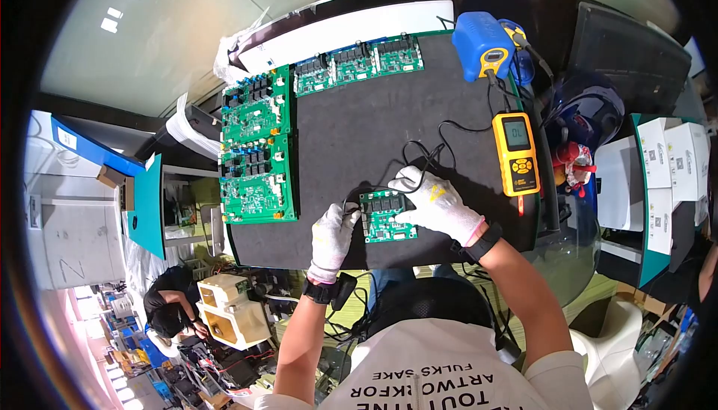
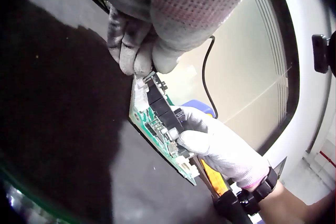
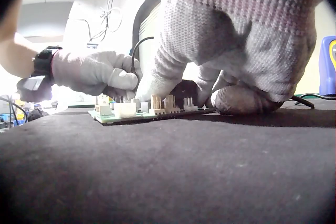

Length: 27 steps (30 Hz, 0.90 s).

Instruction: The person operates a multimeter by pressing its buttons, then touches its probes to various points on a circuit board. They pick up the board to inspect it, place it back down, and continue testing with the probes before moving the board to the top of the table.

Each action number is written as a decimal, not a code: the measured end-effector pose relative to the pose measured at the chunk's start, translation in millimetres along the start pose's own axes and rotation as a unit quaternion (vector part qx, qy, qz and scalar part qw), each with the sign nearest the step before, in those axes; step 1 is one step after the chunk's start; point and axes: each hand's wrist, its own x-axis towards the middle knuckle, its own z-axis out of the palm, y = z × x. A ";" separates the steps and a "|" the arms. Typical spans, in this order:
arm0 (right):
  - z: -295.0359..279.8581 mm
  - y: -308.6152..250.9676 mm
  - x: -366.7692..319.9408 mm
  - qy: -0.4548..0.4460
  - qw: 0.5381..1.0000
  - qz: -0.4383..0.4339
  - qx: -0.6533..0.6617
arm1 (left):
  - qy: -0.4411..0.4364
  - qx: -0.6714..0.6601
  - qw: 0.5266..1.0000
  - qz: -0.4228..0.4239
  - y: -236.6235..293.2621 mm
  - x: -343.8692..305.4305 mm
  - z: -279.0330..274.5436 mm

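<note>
board (image 1: pixel 385 224); meter screen (image 1: pixel 516 133) head-view only

Your left forearm (image 1: pixel 301 346) and right forearm (image 1: pixel 520 294) reach forward past your shirt (image 1: pixel 437 369). Ahead of it, your gloved left hand (image 1: pixel 333 236) pinches with gathered fingers; your gloved right hand (image 1: pixel 443 204) angles inward, thumb and fingers bent in a grip.
</note>
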 end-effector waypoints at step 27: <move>4.1 4.9 -1.2 0.024 0.999 -0.026 -0.037 | 0.015 -0.012 1.000 -0.010 -1.6 -6.0 2.1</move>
